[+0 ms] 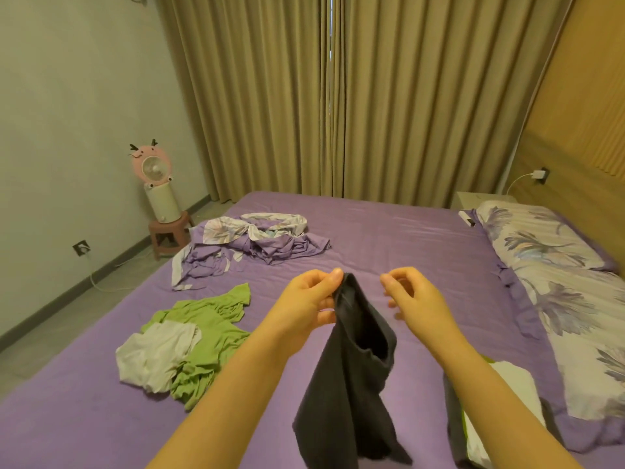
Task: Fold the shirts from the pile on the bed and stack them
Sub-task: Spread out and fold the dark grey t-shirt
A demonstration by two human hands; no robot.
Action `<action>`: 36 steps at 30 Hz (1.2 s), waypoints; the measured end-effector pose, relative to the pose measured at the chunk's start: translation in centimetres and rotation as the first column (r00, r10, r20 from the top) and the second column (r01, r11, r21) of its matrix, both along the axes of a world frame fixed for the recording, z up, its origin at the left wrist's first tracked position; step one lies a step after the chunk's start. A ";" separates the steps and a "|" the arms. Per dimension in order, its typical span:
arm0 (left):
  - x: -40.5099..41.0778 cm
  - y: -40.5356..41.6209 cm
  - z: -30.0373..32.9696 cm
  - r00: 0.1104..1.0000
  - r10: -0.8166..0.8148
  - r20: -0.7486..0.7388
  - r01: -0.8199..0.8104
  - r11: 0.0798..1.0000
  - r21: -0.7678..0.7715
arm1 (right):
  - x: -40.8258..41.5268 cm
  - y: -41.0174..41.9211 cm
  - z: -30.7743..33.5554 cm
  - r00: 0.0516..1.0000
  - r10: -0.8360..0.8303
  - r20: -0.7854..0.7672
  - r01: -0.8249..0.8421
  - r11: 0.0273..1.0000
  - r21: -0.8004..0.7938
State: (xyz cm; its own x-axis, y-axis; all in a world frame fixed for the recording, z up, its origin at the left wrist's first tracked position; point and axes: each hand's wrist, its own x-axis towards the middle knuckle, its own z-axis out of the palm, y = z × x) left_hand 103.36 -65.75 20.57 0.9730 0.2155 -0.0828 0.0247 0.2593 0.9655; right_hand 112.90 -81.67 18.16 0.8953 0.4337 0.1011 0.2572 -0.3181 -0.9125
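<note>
My left hand (pixel 309 301) pinches the top edge of a dark grey shirt (pixel 348 384), which hangs down over the purple bed (pixel 399 238). A short way to the right, my right hand (pixel 411 299) is apart from the cloth, fingers curled loosely and holding nothing. On the bed to the left lies a crumpled green shirt (pixel 213 333) with a white shirt (pixel 159 353) heaped on it. At the lower right, partly behind my right forearm, sits a stack of folded clothes with a white piece (pixel 517 384) on top.
A rumpled purple and floral blanket (pixel 250 242) lies at the bed's far left. Floral pillows (pixel 554 275) line the right side. A pink fan (pixel 154 170) stands on a stool beside the bed. Tan curtains (pixel 338 96) hang behind.
</note>
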 end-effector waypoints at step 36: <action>0.9 7.1 0.6 0.930 -0.366 -0.030 0.356 0.877 0.325 | -1.9 2.6 3.2 0.774 0.396 0.494 -0.346 0.918 -0.194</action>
